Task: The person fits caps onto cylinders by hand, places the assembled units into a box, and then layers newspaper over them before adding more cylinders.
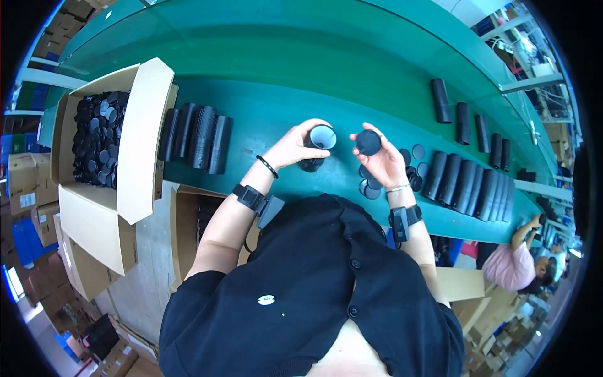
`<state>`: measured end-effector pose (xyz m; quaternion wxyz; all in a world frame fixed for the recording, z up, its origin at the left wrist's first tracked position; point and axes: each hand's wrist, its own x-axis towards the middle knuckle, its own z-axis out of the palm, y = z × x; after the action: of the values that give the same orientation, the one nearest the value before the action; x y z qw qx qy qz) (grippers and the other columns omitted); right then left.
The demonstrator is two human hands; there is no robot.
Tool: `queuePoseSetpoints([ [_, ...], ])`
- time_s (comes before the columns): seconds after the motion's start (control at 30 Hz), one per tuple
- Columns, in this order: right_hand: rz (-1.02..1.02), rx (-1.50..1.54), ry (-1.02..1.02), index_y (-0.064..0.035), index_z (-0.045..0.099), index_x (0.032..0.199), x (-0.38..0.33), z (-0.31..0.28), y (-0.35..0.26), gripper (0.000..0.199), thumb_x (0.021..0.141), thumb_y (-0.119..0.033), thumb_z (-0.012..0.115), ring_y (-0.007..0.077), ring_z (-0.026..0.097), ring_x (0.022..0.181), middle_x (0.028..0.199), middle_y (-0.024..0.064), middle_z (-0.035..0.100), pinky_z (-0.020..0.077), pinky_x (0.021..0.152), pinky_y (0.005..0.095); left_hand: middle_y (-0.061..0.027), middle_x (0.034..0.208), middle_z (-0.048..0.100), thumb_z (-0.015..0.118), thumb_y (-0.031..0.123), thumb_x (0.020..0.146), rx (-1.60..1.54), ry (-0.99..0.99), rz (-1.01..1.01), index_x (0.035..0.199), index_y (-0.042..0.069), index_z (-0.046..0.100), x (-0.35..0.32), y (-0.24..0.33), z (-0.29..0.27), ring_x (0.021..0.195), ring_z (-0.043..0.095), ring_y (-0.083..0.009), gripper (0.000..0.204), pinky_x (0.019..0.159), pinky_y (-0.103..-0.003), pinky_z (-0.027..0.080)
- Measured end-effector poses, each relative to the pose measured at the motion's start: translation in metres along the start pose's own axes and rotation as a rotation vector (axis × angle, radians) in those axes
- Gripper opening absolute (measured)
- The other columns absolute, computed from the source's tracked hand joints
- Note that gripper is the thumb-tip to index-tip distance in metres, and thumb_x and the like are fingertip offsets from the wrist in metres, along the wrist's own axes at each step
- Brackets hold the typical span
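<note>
My left hand (294,146) grips a black tube (316,148) over the green belt (352,81), its open round end turned up toward me. My right hand (384,162) holds a flat black round disc (368,142) by its edge, a little to the right of the tube's mouth and apart from it. Several loose black discs (369,186) lie on the belt under and beside my right hand. Both wrists carry black strapped devices.
A few black tubes (196,137) lie side by side left of my hands, several more tubes (468,180) on the right and farther along the belt. An open cardboard box (147,125) full of black discs stands at the left. Another person (524,261) works at lower right.
</note>
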<state>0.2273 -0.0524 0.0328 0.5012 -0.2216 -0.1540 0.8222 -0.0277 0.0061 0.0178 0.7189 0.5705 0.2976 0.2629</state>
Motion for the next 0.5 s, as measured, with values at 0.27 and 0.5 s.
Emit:
queuePoseSetpoints([
  [0.27,-0.013,-0.327,0.033,0.0004,0.032,0.14,-0.002,0.02,-0.001,0.06,0.092,-0.026,0.056,0.0279,0.058,0.102,0.128,0.024,0.048,0.0492,0.09,0.0344,-0.002,0.11,0.048,0.078,0.004,0.074,-0.022,0.139,0.009,0.123,0.01,0.042,0.007,-0.018,0.016,0.11,0.047,-0.0124,0.061,0.091,-0.029,0.044],
  [0.5,-0.128,-1.055,0.103,-0.0034,0.05,0.131,0.005,0.046,-0.006,0.05,0.084,-0.009,0.063,0.0207,0.056,0.104,0.125,0.012,0.052,0.0464,0.091,0.0319,-0.0044,0.114,0.051,0.078,0.014,0.077,0.027,0.021,0.062,0.125,0.008,0.042,0.009,-0.018,0.019,0.109,0.05,-0.0152,0.06,0.093,-0.031,0.043],
])
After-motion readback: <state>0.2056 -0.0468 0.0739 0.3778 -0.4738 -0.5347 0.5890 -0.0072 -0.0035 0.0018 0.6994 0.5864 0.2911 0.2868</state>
